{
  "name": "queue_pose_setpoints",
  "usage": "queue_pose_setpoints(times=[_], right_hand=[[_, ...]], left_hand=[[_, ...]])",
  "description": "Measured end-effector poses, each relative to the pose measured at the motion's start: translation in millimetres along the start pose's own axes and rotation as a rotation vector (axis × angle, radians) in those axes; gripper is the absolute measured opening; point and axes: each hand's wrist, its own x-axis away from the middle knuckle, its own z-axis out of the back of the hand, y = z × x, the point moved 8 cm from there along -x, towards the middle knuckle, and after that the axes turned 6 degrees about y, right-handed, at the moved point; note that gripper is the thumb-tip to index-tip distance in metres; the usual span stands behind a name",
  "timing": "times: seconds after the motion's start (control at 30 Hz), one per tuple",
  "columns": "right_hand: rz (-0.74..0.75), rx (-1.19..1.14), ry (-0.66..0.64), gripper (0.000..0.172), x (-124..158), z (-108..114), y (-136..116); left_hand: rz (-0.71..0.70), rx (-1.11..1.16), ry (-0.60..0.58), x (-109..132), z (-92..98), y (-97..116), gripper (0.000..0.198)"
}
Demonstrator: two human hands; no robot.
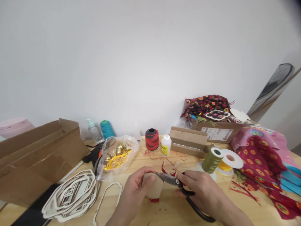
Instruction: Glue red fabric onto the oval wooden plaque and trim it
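Observation:
My left hand [134,185] pinches a small beige card-like piece [154,187] with a bit of red fabric at its lower edge. Black-handled scissors [174,181] are gripped in my right hand [202,189], their blades lying across the top of the beige piece. Both hands hover just above the wooden table [169,210] near its front edge. Small red fabric scraps [168,169] lie just behind the hands.
An open cardboard box [39,157] sits at left, white cut-out frames [72,194] before it. Behind lie a plastic bag of gold bells [116,153], a red-black spool [151,139], a glue bottle [166,145], an olive spool [213,160], a yellow ribbon reel [229,161] and patterned red fabric [263,160] at right.

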Motion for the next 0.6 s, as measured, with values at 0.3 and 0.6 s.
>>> queue_pose_setpoints(times=[0.3,0.6], right_hand=[[0.005,0.029,0.021,0.015,1.5,3.3,0.4],[-0.007,0.022,0.014,0.014,0.2,3.8,2.7]], left_hand=[[0.002,0.011,-0.002,-1.6,-0.4,-1.3,0.018],[0.012,0.017,0.005,-0.8,1.0,-3.0,0.018]])
